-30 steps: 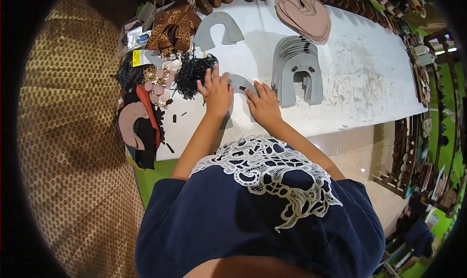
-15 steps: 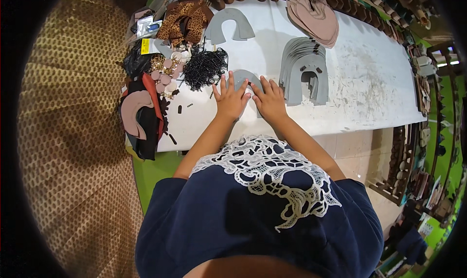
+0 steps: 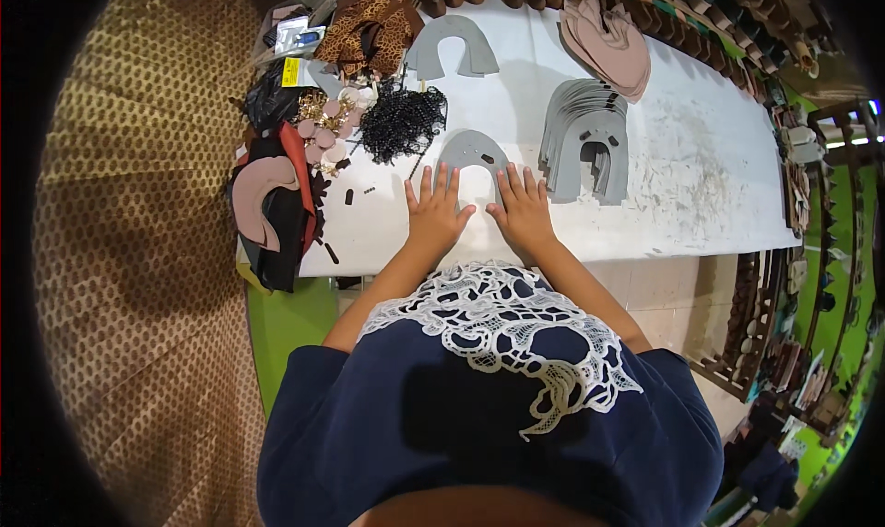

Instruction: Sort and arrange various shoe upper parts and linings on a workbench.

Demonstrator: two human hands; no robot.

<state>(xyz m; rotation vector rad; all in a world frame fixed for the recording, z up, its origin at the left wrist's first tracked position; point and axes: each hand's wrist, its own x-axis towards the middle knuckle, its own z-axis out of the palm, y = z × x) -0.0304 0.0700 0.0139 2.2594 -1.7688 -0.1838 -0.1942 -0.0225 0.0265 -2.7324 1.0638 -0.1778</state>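
White covering over the bench (image 3: 678, 236), smooth to the left, scuffed with dark smudges on the right. Here's the big fanned stack of matte grey arches (image 3: 601, 126), edges layered like pages! Beyond it, curved pink pieces (image 3: 608, 52) overlap in a heap; far left, leopard-print pieces (image 3: 373, 34), brown and spotted, and just below, a curly black tangle of strands (image 3: 403, 123). Centre stage, one grey arch (image 3: 472, 144), a flat horseshoe, lies between tangle and stack. Left hand (image 3: 433, 221) and right hand (image 3: 527, 215): palms down, fingers spread, fingertips along its two sides, nothing clasped. Smallest of all, a dark patch (image 3: 488, 159) sits right of the curve's top, tiny marks beside it.
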